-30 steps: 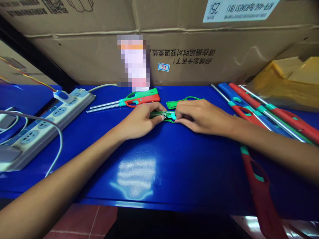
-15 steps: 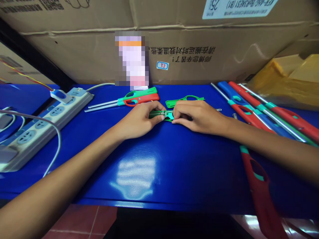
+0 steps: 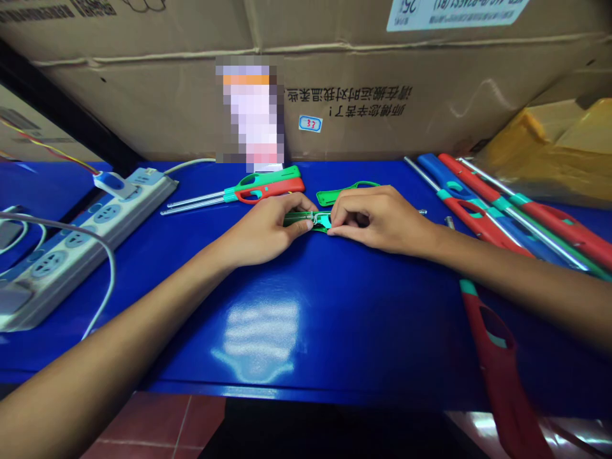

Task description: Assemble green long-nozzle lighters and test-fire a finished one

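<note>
An opened green gas lighter [image 3: 297, 218] lies between my hands over the blue table, its inner parts exposed. My left hand [image 3: 270, 231] is closed on its handle end, thumb and fingers pinching near a thin bent wire. From the other side my right hand [image 3: 377, 220] pinches at the turquoise trigger [image 3: 324, 220]; its fingertips hide part of it. A metal tip of a rod [image 3: 422, 211] shows beyond the right hand. Just behind the hands rests a loose green half-shell [image 3: 342, 193], partly covered by the right hand.
At the left stand a power strip [image 3: 102, 223] with cables and two lighters [image 3: 268, 185], green and red. Several red and blue lighters [image 3: 482, 217] lie at the right; another red lighter [image 3: 502, 363] overhangs the front edge. A cardboard box [image 3: 335, 70] closes off the back.
My hands stay at the lighter with only slight finger movement. The right hand covers more of the loose half-shell. The whole view has shifted a little.
</note>
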A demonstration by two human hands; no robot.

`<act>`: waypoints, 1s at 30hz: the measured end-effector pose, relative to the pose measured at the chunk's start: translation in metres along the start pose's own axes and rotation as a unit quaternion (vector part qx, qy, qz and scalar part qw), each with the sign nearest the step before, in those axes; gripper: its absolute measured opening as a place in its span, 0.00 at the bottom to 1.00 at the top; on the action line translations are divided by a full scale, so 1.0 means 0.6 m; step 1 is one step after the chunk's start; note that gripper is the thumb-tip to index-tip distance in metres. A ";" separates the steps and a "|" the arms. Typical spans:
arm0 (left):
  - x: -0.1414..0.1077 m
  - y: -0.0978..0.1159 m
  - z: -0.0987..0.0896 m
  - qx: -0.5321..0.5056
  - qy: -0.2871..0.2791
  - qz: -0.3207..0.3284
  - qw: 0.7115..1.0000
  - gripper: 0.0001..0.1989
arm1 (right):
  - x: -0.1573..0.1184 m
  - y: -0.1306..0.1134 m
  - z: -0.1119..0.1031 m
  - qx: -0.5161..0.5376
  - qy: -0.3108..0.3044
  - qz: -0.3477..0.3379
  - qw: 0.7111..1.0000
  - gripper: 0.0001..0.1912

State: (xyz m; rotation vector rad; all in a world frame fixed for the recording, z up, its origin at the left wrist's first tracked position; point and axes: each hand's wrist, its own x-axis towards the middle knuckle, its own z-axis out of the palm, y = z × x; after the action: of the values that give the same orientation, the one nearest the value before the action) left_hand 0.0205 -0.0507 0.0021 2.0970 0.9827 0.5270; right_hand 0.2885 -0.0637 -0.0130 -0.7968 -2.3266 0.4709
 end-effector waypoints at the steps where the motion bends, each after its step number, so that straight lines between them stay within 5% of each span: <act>1: 0.000 0.000 0.000 0.002 0.000 0.001 1.000 0.12 | 0.001 0.001 -0.001 0.003 -0.005 0.001 1.000 0.11; 30: 0.001 -0.003 0.003 0.010 0.010 0.005 1.000 0.11 | 0.000 -0.003 0.001 0.004 0.031 0.008 0.999 0.06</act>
State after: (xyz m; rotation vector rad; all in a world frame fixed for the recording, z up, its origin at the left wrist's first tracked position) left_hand 0.0211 -0.0504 -0.0006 2.1184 0.9935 0.5467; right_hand 0.2874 -0.0649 -0.0124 -0.8157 -2.2611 0.4564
